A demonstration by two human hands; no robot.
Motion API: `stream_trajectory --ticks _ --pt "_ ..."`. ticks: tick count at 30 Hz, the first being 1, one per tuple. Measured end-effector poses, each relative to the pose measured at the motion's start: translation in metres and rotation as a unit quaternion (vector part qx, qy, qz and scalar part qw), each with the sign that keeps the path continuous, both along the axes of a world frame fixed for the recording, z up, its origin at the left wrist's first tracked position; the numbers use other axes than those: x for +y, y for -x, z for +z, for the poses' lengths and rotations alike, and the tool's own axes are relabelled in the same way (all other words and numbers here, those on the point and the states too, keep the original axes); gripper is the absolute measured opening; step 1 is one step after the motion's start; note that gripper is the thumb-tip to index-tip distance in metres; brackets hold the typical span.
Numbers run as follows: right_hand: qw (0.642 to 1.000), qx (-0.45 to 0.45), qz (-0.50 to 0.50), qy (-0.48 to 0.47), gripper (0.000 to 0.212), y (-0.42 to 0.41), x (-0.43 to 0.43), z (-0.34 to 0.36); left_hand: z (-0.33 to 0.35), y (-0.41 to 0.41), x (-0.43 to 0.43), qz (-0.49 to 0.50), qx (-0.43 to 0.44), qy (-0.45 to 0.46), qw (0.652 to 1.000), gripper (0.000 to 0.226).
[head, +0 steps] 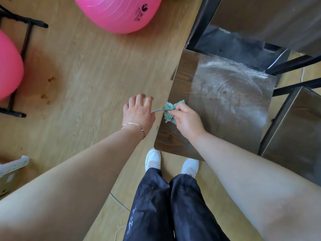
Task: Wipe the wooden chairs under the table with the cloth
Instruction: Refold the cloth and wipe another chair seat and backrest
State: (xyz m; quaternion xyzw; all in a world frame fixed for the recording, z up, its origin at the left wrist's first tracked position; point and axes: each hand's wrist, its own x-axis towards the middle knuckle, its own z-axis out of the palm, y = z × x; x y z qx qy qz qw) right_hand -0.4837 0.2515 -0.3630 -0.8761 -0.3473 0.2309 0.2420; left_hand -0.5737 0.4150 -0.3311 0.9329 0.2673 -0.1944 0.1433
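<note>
At centre frame the right hand (187,119) has its grip pinched on a crumpled teal cloth (169,111), which lies against the left edge of a dark wooden chair seat (225,101) streaked with pale dust. Just left of it, the left hand (139,112), wearing a bracelet (134,126), is over the floor (78,66) with its grip apart and fingers loosely spread. A pink ball (118,13) sits at upper centre.
</note>
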Motion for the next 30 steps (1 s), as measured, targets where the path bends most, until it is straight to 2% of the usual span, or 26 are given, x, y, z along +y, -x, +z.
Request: stream_trajectory --ticks 4,7,9,12,14,16,18,20,22,25,30 --pt "0.998 0.048 0.016 0.024 0.016 0.046 -0.023 0.001 0.001 0.026 -0.015 -0.008 0.008 0.003 1.0 0.049" --pt "0.993 0.093 -0.02 0.064 0.043 0.075 -0.038 0.0 0.0 0.044 -0.028 -0.011 0.01 0.007 1.0 0.048" --pt "0.989 0.129 -0.016 0.075 0.052 0.096 -0.044 0.001 -0.001 0.053 -0.037 -0.007 0.01 0.009 1.0 0.046" --pt "0.984 0.152 -0.019 0.092 0.029 0.118 -0.049 0.013 0.001 0.062 -0.047 0.001 0.008 0.012 1.0 0.044" --pt "0.985 0.139 -0.002 0.103 0.027 0.124 -0.05 0.014 0.002 0.067 -0.052 0.014 0.0 0.018 1.0 0.044" --pt "0.991 0.119 -0.011 0.067 0.02 0.119 -0.049 0.017 0.003 0.067 -0.053 0.026 -0.014 0.017 0.999 0.043" --pt "0.995 0.093 -0.044 0.01 0.013 0.102 -0.047 0.019 0.004 0.062 -0.051 0.034 -0.025 0.015 0.999 0.042" --pt "0.997 0.02 -0.072 -0.03 0.027 0.062 -0.041 0.014 0.004 0.048 -0.047 0.041 -0.032 0.012 0.999 0.041" --pt "0.988 -0.01 -0.142 -0.056 0.028 0.007 -0.03 0.012 0.003 0.029 -0.043 0.049 -0.039 0.01 0.998 0.04" --pt "0.98 -0.024 -0.195 -0.028 0.031 -0.085 -0.005 0.011 -0.001 -0.008 -0.037 0.047 -0.062 0.008 0.997 0.041" --pt "0.983 -0.062 -0.167 0.032 0.033 -0.198 0.035 0.004 -0.007 -0.062 -0.031 0.044 -0.1 0.018 0.994 0.039"
